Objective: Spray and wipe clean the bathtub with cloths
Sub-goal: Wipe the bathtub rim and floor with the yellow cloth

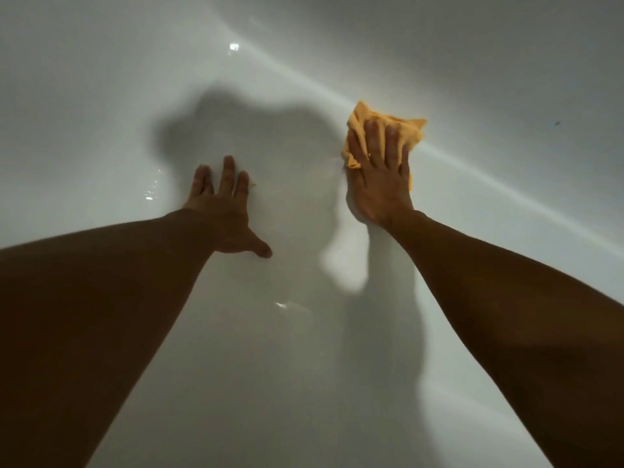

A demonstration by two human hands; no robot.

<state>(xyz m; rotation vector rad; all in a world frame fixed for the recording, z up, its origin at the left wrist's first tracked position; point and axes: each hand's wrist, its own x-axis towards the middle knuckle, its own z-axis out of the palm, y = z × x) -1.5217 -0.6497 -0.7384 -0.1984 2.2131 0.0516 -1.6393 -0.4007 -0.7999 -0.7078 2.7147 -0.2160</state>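
The white bathtub (101, 96) fills the whole view, seen from above its floor. My right hand (380, 173) lies flat with straight fingers on a crumpled orange cloth (358, 121) and presses it against the tub where the floor curves up into the right wall. My left hand (226, 207) rests flat on the tub floor, fingers spread, thumb out to the right, holding nothing. Both bare forearms reach in from the bottom corners.
My shadow darkens the tub floor between and beyond the hands. Small wet glints show on the floor (150, 192) left of my left hand and below it (282, 305). A tiny dark speck (557, 123) marks the right wall.
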